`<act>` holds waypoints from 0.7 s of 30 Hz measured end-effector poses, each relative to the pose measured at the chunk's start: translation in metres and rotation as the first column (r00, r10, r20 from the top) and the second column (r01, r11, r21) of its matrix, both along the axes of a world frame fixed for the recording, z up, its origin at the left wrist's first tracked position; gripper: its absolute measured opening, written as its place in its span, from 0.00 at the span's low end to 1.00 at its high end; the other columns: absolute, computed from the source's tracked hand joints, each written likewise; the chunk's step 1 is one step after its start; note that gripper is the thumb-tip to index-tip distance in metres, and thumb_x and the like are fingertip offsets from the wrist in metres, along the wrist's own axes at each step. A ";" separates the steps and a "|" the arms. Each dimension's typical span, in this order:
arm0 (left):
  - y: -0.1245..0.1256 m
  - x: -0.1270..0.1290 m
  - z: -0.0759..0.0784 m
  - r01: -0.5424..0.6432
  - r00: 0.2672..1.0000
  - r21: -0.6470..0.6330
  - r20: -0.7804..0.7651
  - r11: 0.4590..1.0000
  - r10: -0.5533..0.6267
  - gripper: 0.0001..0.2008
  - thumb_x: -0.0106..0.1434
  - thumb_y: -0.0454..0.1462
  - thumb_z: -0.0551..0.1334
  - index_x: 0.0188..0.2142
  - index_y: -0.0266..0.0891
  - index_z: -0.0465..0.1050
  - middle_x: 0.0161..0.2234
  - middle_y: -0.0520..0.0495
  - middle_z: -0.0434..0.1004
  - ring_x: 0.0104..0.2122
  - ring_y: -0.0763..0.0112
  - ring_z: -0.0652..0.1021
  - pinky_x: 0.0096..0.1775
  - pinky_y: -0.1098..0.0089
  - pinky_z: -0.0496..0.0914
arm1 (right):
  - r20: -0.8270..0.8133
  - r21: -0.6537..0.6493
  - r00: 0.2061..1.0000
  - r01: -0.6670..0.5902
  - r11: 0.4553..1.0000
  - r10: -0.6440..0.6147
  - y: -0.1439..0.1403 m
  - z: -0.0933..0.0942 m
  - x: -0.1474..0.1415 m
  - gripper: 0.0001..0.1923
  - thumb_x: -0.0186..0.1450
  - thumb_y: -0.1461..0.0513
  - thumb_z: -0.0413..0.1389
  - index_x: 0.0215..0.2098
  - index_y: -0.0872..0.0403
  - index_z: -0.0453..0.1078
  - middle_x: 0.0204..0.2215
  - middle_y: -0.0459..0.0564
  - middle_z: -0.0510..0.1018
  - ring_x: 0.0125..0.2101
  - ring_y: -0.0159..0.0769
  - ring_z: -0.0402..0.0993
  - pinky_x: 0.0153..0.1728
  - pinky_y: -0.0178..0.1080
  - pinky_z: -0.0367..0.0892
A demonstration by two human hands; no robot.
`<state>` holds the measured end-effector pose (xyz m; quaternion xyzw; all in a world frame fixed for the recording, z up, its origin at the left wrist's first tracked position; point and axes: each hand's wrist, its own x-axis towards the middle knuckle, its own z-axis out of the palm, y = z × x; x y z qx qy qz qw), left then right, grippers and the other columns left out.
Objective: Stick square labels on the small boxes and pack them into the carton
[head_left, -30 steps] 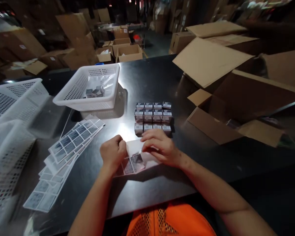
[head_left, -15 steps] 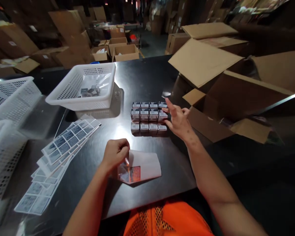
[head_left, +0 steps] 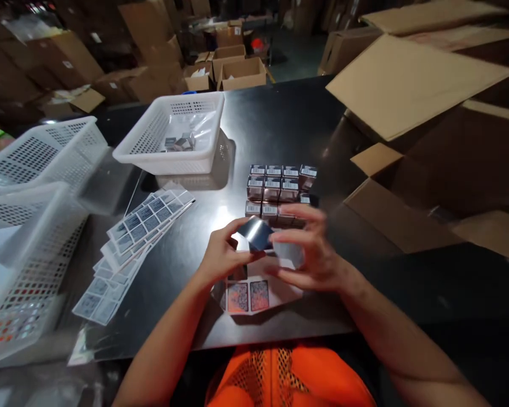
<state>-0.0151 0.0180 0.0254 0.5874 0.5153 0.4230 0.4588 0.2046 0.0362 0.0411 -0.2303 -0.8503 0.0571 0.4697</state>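
A small dark, shiny box point(head_left: 257, 233) is held in the air between my hands, tilted. My left hand point(head_left: 223, 251) grips its left side, thumb below and forefinger above. My right hand point(head_left: 311, 254), somewhat blurred, has curved fingers at the box's right side; something pale and translucent shows between those fingers, too unclear to name. Beneath both hands lies a white label sheet point(head_left: 259, 295) with a few printed square stickers left of its bare part. Just beyond stand rows of small barcoded boxes point(head_left: 272, 186), the front row partly hidden by my right fingers.
Overlapping printed label sheets point(head_left: 139, 226) lie to the left. A white perforated basket point(head_left: 165, 161) behind them holds a few small boxes and a clear bag. More white baskets point(head_left: 34, 192) stand far left. A large open carton point(head_left: 407, 85) takes up the right side.
My right hand has come back from the rows to the front, and a small box is now between my hands. My left hand has risen from the label sheet. The view has shifted.
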 end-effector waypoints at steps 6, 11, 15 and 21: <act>-0.006 0.001 -0.006 -0.025 0.990 0.194 -0.134 0.981 0.052 0.25 0.52 0.38 0.75 0.52 0.44 0.81 0.38 0.51 0.82 0.18 0.84 0.56 0.19 0.76 0.50 | -0.496 -0.448 0.868 -0.227 0.865 -0.029 0.003 0.012 0.014 0.06 0.70 0.61 0.62 0.41 0.45 0.69 0.37 0.45 0.79 0.42 0.39 0.80 0.47 0.45 0.77; -0.010 0.003 -0.009 0.001 0.976 0.262 -0.211 0.965 0.056 0.25 0.54 0.37 0.76 0.53 0.44 0.81 0.42 0.49 0.84 0.18 0.83 0.62 0.19 0.77 0.54 | -0.394 -0.803 0.915 -0.297 0.517 -0.085 -0.002 0.005 0.006 0.23 0.65 0.53 0.69 0.51 0.47 0.64 0.30 0.42 0.79 0.37 0.36 0.82 0.42 0.40 0.78; -0.011 0.002 -0.010 0.040 0.966 0.294 -0.256 0.955 0.038 0.26 0.54 0.33 0.75 0.53 0.44 0.81 0.42 0.49 0.85 0.24 0.78 0.73 0.21 0.78 0.59 | -0.357 -0.838 0.929 -0.273 0.472 -0.097 -0.004 0.003 0.007 0.31 0.63 0.52 0.71 0.53 0.47 0.59 0.30 0.41 0.78 0.39 0.38 0.82 0.44 0.41 0.79; -0.013 -0.001 -0.009 0.135 0.948 0.293 -0.318 0.947 -0.036 0.25 0.55 0.32 0.73 0.54 0.44 0.80 0.42 0.48 0.86 0.30 0.72 0.80 0.27 0.76 0.68 | -0.263 -0.827 0.964 -0.208 0.523 -0.034 -0.001 0.006 0.012 0.24 0.63 0.48 0.70 0.46 0.47 0.65 0.35 0.46 0.76 0.38 0.38 0.82 0.42 0.41 0.82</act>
